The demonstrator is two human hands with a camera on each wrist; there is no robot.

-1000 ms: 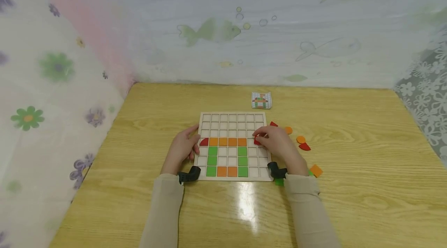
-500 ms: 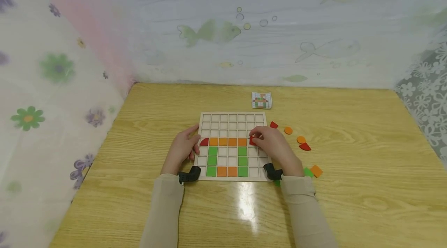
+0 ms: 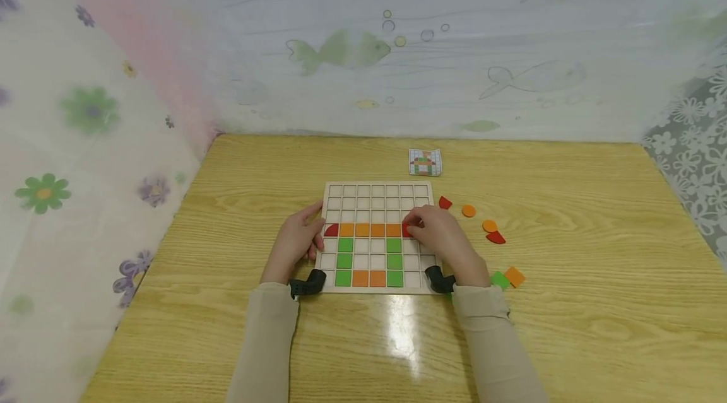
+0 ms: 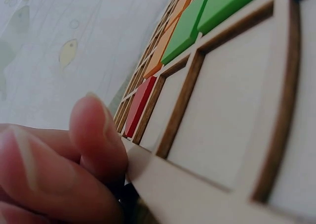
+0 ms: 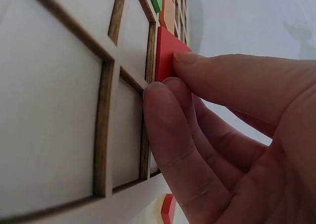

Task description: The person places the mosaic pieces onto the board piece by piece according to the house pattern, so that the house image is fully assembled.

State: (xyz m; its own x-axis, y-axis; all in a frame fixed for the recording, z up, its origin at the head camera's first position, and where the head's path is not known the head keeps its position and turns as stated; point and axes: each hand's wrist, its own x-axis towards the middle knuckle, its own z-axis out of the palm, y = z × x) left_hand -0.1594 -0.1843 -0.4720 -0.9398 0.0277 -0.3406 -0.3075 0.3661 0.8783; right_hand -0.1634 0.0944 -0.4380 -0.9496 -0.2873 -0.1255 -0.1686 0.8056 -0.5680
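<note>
A wooden grid board (image 3: pixel 378 204) lies on the table, with orange, green and red pieces set in its cells. My left hand (image 3: pixel 293 240) rests against the board's left edge, its fingertips right at the frame beside a red quarter-round piece (image 4: pixel 140 105). My right hand (image 3: pixel 445 236) reaches over the board's right side and pinches a red piece (image 5: pixel 168 53) between thumb and fingers. This piece is at the right end of the row of orange squares (image 3: pixel 377 230), partly hidden by the thumb and fingers. Green squares (image 3: pixel 344 261) form two columns below that row.
A small printed pattern card (image 3: pixel 425 163) lies behind the board. To the right are orange discs (image 3: pixel 468 210), loose red quarter-round pieces (image 3: pixel 496 237), a green square (image 3: pixel 500 280) and an orange square (image 3: pixel 514 276). Patterned cloth walls (image 3: pixel 341 94) stand behind and left of the table.
My right hand has moved left across the board with the red piece, bringing it up beside the last orange square. The left hand stays at the board's left edge.
</note>
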